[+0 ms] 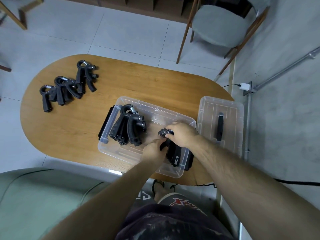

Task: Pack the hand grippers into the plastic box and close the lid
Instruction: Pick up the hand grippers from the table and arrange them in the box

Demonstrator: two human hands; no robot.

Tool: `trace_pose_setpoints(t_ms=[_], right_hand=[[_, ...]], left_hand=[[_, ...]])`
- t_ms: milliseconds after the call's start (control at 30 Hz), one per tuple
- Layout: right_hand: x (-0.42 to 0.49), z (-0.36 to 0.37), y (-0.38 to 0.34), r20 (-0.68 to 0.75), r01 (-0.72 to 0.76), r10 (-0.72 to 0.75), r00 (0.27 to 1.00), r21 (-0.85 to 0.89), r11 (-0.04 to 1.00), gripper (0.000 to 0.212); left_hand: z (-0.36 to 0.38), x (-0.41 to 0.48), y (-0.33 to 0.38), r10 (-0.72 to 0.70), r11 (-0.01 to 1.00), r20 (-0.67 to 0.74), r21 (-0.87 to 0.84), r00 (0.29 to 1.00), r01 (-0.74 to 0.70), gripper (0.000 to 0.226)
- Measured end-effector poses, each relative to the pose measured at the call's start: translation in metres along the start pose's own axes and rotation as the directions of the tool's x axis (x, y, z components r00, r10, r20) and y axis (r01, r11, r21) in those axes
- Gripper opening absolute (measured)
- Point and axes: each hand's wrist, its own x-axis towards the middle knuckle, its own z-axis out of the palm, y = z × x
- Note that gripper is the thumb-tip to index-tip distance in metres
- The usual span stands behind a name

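Observation:
A clear plastic box (156,110) stands open on the oval wooden table (72,129). Inside it, at the left end, a bunch of black hand grippers (128,126) stands on its handles. At the box's right end both my hands hold another black hand gripper (174,155): my right hand (181,134) grips its top by the knob, my left hand (153,150) holds a handle lower down. The clear lid (207,110) with a black handle lies flat to the right of the box. Several more black hand grippers (67,86) lie in a loose pile at the table's far left.
A grey padded chair (220,25) stands beyond the table at the back right. A green sofa (34,196) sits at the near left. A white plug and cable (244,86) are by the wall on the right.

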Motion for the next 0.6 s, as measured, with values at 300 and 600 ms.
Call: trace_pose_setpoints(t_ms=[300, 600], right_hand=[[0.002, -0.026, -0.034, -0.385, 0.135, -0.173, 0.906, -0.123, 0.983, 0.031], [0.072, -0.075, -0.131, -0.358, 0.257, -0.304, 0.883, -0.174, 0.951, 0.028]], left_hand=[[-0.050, 0.007, 0.005, 0.038, 0.981, -0.323, -0.166, 0.946, -0.096, 0.022], [-0.168, 0.046, -0.027, 0.114, 0.993, -0.451, 0.082, 0.885, -0.086, 0.032]])
